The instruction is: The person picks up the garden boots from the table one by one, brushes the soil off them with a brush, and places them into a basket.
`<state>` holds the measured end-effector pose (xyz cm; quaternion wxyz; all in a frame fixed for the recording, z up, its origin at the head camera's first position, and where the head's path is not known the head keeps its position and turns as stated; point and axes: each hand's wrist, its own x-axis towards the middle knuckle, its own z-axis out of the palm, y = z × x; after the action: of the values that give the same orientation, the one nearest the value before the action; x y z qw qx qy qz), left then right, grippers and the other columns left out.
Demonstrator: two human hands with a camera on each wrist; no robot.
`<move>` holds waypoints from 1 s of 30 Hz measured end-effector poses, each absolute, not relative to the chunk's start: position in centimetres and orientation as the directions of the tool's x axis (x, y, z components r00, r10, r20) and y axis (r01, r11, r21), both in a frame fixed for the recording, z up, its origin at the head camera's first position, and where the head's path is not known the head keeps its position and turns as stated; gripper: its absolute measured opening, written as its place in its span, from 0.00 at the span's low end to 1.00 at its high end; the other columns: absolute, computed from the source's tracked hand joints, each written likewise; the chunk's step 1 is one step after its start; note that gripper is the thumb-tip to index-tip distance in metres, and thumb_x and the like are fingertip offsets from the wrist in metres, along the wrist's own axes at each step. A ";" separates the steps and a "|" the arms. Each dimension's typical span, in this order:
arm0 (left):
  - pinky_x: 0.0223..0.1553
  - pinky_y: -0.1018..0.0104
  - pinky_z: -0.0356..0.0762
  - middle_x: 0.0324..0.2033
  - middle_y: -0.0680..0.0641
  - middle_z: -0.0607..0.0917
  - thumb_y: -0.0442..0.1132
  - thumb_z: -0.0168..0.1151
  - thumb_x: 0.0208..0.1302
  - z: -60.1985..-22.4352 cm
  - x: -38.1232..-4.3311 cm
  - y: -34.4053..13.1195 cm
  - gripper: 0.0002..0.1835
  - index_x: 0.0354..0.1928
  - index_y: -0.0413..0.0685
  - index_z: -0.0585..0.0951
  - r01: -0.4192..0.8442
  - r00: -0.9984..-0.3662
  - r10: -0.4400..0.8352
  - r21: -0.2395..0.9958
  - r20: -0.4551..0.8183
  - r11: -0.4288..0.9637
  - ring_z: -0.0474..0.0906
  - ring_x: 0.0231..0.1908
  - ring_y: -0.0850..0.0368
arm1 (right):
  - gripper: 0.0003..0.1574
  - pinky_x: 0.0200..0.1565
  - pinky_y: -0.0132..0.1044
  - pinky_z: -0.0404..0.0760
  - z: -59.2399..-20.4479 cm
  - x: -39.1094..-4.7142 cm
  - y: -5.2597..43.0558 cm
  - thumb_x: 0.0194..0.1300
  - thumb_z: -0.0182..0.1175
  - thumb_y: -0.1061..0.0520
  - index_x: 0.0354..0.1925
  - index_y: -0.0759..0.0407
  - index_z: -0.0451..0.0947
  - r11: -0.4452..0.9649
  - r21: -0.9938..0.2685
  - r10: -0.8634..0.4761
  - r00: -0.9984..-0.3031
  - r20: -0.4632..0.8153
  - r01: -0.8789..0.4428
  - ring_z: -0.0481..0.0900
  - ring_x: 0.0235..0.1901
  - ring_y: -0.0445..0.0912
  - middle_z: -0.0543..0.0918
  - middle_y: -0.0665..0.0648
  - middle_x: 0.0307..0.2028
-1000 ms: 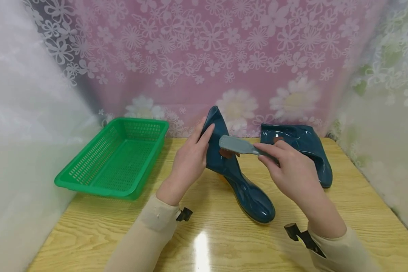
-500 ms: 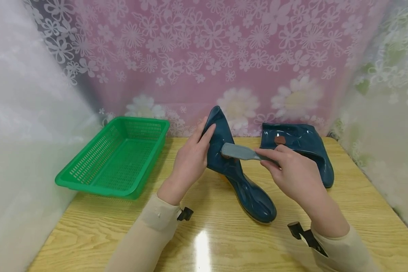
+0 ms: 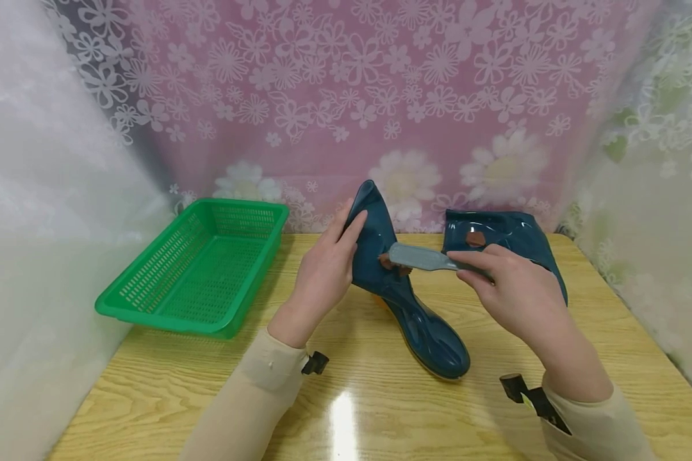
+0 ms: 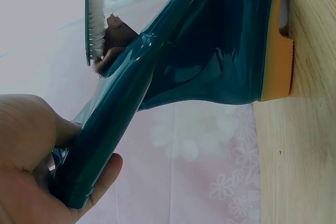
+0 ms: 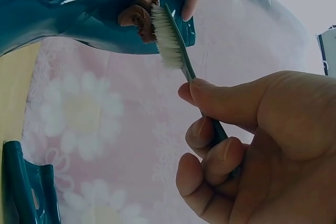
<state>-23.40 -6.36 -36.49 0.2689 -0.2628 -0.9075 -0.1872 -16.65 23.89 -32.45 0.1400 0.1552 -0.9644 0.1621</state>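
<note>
A glossy dark teal rubber boot point(image 3: 375, 240) stands tilted on the table, its shaft top gripped by my left hand point(image 3: 323, 272). In the left wrist view, its tan sole point(image 4: 277, 69) shows. My right hand point(image 3: 513, 291) pinches the handle of a grey-green scrub brush point(image 3: 421, 257). White bristles point(image 5: 167, 38) face the boot's shaft, right beside a brown, curled, clay-like patch point(image 5: 135, 18) stuck there. Whether bristles touch the patch is unclear. Behind my right hand lies a second teal boot point(image 3: 498, 225) on its side, bearing a brown spot point(image 3: 475, 239).
A green perforated plastic basket point(image 3: 198, 269) sits at the left of the wooden table point(image 3: 415, 422). A pink floral curtain point(image 3: 323, 128) hangs behind the table, with pale sheets at both sides.
The brush first went down over the brown patch, then back to the right, uncovering part of it. My left hand and the tilted boot have stayed nearly still.
</note>
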 end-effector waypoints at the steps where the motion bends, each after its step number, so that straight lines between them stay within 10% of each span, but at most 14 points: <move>1: 0.28 0.60 0.77 0.86 0.41 0.59 0.32 0.59 0.85 -36.5 -23.4 -6.4 0.33 0.86 0.48 0.66 0.577 -0.718 0.376 0.198 0.585 0.792 0.86 0.50 0.41 | 0.26 0.25 0.44 0.65 -32.4 -16.6 24.0 0.80 0.69 0.50 0.72 0.49 0.85 0.898 -0.271 -0.255 -0.912 0.322 -0.347 0.67 0.24 0.45 0.84 0.55 0.43; 24: 0.27 0.60 0.76 0.86 0.41 0.60 0.30 0.58 0.85 -36.3 -23.2 -6.2 0.32 0.86 0.48 0.67 0.564 -0.723 0.360 0.203 0.589 0.801 0.85 0.49 0.41 | 0.23 0.24 0.42 0.68 -32.9 -16.3 21.3 0.78 0.71 0.54 0.67 0.53 0.88 0.862 -0.318 -0.218 -0.855 0.470 -0.395 0.73 0.24 0.47 0.83 0.58 0.38; 30: 0.31 0.59 0.81 0.87 0.43 0.58 0.30 0.58 0.85 -36.4 -23.1 -6.2 0.32 0.86 0.48 0.67 0.557 -0.727 0.362 0.193 0.583 0.807 0.83 0.62 0.41 | 0.23 0.23 0.42 0.66 -33.1 -16.2 20.9 0.77 0.73 0.54 0.67 0.50 0.89 0.876 -0.282 -0.250 -0.868 0.428 -0.391 0.65 0.20 0.44 0.74 0.52 0.32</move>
<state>-23.12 -6.25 -36.35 0.2699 -0.2522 -0.9115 -0.1808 -16.24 20.87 -33.13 0.1929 0.1691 -0.9491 0.1828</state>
